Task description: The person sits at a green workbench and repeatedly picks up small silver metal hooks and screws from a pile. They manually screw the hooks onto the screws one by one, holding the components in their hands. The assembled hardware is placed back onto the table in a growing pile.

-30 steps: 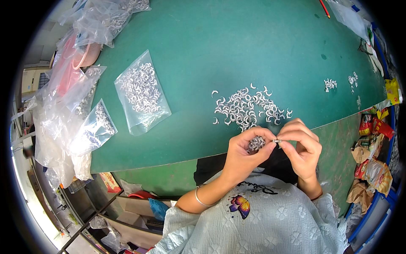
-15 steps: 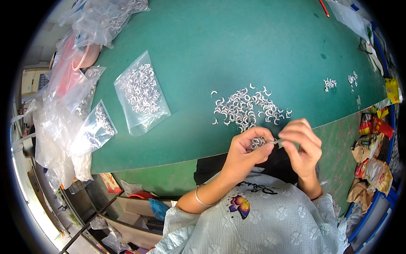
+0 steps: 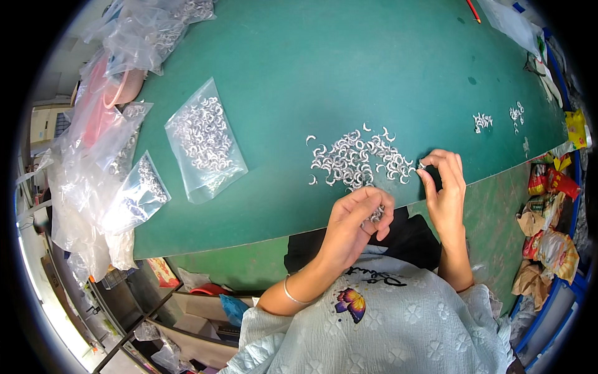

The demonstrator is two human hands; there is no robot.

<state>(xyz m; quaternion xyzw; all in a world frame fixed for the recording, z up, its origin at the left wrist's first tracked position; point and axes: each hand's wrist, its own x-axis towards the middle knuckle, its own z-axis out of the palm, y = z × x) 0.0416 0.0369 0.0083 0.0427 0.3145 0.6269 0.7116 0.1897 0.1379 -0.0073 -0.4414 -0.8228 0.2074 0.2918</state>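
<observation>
Silver crescent-shaped metal pieces lie in a loose pile on the green table. Just in front of that pile, my left hand is curled around a clump of metal pieces, which shows partly between the fingers. My right hand is beside the pile's right end, thumb and forefinger pinched together on a small metal piece. The fingers cover most of that piece, so its full shape is hidden.
A clear bag of metal pieces lies left of the pile, with a smaller bag beyond it. Two small groups of pieces rest at the right. A pink basket and plastic bags crowd the left edge.
My right hand has moved away from the left hand, up and to the right over the table. My left hand has turned and closed more over its pieces.
</observation>
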